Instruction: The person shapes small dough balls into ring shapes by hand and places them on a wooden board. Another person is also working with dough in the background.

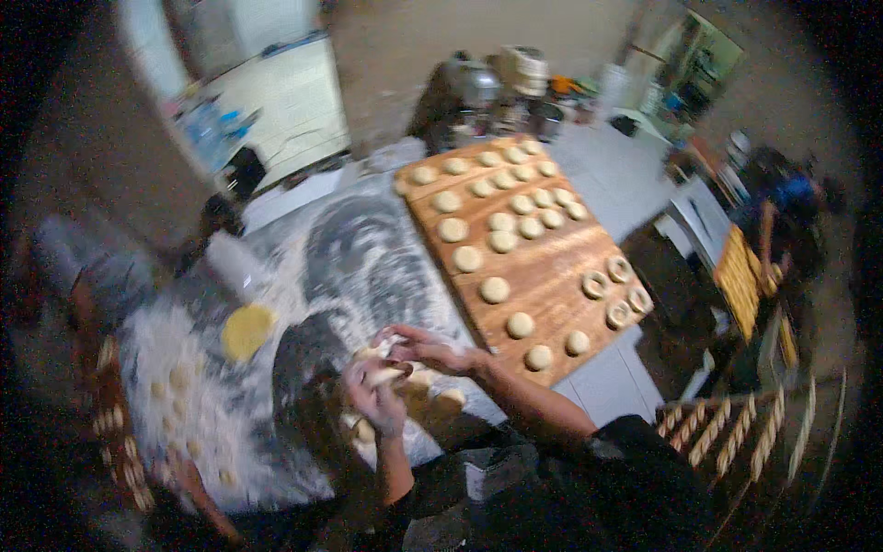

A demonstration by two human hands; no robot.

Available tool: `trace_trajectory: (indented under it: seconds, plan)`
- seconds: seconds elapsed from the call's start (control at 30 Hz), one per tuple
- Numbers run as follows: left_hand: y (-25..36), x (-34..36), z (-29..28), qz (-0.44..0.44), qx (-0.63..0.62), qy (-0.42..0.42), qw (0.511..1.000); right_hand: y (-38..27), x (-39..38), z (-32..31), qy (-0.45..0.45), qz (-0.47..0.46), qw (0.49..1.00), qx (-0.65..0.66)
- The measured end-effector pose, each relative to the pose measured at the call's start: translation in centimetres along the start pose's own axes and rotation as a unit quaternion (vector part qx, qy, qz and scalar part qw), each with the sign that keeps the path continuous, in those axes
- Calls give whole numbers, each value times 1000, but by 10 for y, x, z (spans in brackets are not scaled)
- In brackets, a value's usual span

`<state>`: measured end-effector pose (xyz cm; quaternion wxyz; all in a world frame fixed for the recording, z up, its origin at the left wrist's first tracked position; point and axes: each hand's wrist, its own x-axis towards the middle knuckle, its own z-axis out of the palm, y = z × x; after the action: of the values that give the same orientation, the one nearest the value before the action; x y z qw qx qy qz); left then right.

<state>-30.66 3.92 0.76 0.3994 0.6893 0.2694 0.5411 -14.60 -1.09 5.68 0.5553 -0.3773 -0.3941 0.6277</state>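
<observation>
Right in close, two bare hands meet over the counter (354,237), and here's the dough piece (388,375), pale and soft-edged, between them. The left hand (375,397) has it, fingers curled around its side. The right hand (425,350) comes in from the other side, fingers bent and tips dusted pale, right up by the dough; whether it grips too, the blur won't let me tell. Just beneath and beside them, more dough lumps (450,397) sit in shadow on the flour.

Over to the left, a co-worker's hand (168,473) is down near a scatter of small dough balls (227,477); what it does is too blurred to call. Beyond those, there's a round yellow mass (248,332) lying on the floured surface, with a whitish container (236,264) just behind it.

Now to the right: a big wooden board (543,264), tilted across the view, carrying rounds of dough (495,290) in loose rows and four dough rings (594,284) gathered toward its right edge. Lower right, a rack (676,403) bears twisted strips (724,432).

Farther off, a second person (793,207) leans by a tray of golden pieces (738,276), and pots (478,85) stand against the back wall (405,64).
</observation>
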Motion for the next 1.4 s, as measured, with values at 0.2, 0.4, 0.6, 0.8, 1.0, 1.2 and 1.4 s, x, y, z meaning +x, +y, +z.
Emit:
trace_trajectory:
  seconds: [0.2,0.4,0.6,0.8,1.0,1.2,1.4]
  plan:
    - [24,-5,32,-157,-265,48,950,-32,-20,14,122,-81,818,-557]
    - [49,5,86,-65,26,22,997,-65,-39,-1,130,-68,970,-193]
    - [82,9,136,-94,-25,-24,995,-72,-95,-31,154,-95,959,-216]
    - [117,-4,226,-258,-31,-112,959,-81,-155,-102,203,-165,875,-406]
    - [136,1,333,-202,-43,-255,945,-119,-217,-204,298,-148,906,-262]
    - [141,-3,451,-36,-14,-274,961,-157,-278,-279,364,-166,914,-61]
    - [103,9,535,-12,112,-313,943,-160,-280,-375,435,49,877,-197]
